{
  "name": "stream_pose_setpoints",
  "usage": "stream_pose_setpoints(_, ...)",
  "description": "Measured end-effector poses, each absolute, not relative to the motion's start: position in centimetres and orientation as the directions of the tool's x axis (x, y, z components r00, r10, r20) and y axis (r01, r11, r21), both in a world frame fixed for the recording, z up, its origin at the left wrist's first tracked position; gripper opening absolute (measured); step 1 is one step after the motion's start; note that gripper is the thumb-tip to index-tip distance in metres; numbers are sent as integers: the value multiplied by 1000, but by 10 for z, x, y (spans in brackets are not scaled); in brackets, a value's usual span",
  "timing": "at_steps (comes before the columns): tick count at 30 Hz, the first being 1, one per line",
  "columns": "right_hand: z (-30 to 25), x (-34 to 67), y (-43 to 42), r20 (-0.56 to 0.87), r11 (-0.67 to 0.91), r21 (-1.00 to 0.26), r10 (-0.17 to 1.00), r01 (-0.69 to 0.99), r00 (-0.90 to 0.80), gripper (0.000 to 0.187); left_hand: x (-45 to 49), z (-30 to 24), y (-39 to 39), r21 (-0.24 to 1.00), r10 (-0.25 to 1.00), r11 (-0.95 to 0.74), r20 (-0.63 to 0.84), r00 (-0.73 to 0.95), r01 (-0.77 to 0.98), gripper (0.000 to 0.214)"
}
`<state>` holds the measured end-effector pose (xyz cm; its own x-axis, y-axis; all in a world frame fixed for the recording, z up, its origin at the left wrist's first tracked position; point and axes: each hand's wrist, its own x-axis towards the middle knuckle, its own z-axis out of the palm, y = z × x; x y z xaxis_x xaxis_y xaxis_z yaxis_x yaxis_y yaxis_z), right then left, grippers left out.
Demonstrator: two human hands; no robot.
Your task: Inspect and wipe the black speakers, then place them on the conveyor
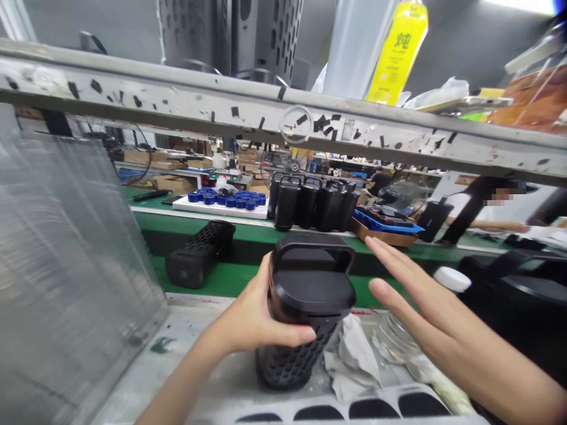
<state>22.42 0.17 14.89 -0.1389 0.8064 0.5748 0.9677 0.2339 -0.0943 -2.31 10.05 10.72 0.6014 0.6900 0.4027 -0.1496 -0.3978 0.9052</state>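
Note:
A black perforated housing with a carry handle stands slightly tilted on the bench in front of me. My left hand grips its left side, thumb across the front below the top rim. To the right of the housing hovers my right hand, fingers stretched out and touching nothing. Crumpled tissue lies beside the housing's base. Under my right hand is a clear bottle with a white cap, partly hidden. A sheet with black rounded pads lies along the near edge.
Another perforated housing lies on the green conveyor. Beyond it are blue rings, several upright black housings and a blue tray. A shelf beam crosses overhead. Clear plastic sheeting stands left. A person works at right.

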Motion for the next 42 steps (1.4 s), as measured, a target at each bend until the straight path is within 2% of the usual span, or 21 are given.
stream_pose_setpoints(1, 149, 211, 2, 540, 273, -312, 839, 910, -67, 67, -23, 108, 100, 905, 693, -399, 404, 597, -149, 96)
stream_pose_setpoints(3, 141, 186, 6, 447, 341, -600, 893, 724, -50, 91, -24, 108, 100, 911, 691, -376, 399, 603, -172, 94)
stream_pose_setpoints(4, 137, 176, 8, 415, 351, -674, 908, 650, -60, 104, -25, 107, 100, 915, 686, -360, 393, 613, -185, 93)
stream_pose_setpoints(6, 129, 163, 13, 394, 351, -737, 917, 578, -55, 116, -26, 107, 99, 920, 677, -348, 380, 630, -181, 93)
stream_pose_setpoints(8, 126, 161, 14, 386, 343, -748, 921, 568, -48, 116, -28, 108, 99, 915, 680, -376, 377, 629, -143, 95)
stream_pose_setpoints(12, 130, 171, 9, 281, 287, -821, 956, 493, -89, 121, -29, 110, 98, 902, 680, -420, 386, 623, -101, 94)
stream_pose_setpoints(15, 133, 173, 8, 253, 261, -848, 964, 462, -81, 116, -30, 109, 99, 902, 693, -425, 377, 614, -74, 94)
stream_pose_setpoints(18, 127, 173, 13, 299, 312, -825, 948, 471, -104, 109, -31, 107, 99, 897, 704, -439, 375, 603, -45, 93)
stream_pose_setpoints(22, 114, 179, 21, 410, 429, -736, 898, 524, -161, 98, -30, 109, 99, 912, 697, -404, 356, 623, -69, 94)
stream_pose_setpoints(28, 118, 198, 20, 399, 483, -762, 875, 432, -274, 78, -29, 113, 100, 913, 700, -399, 364, 614, -86, 99)
stream_pose_setpoints(33, 123, 187, 15, 413, 441, -756, 895, 484, -170, 82, -29, 109, 99, 912, 699, -404, 355, 621, -66, 104)
stream_pose_setpoints(38, 122, 167, 14, 396, 325, -817, 917, 477, 53, 94, -19, 107, 93, 889, 733, -451, 422, 533, -82, 98)
stream_pose_setpoints(40, 124, 169, 15, 397, 317, -824, 914, 470, 79, 100, -15, 109, 90, 901, 744, -416, 414, 525, -122, 94)
stream_pose_setpoints(42, 130, 178, 16, 413, 343, -810, 910, 475, 46, 86, -12, 112, 89, 916, 744, -346, 399, 537, -201, 91)
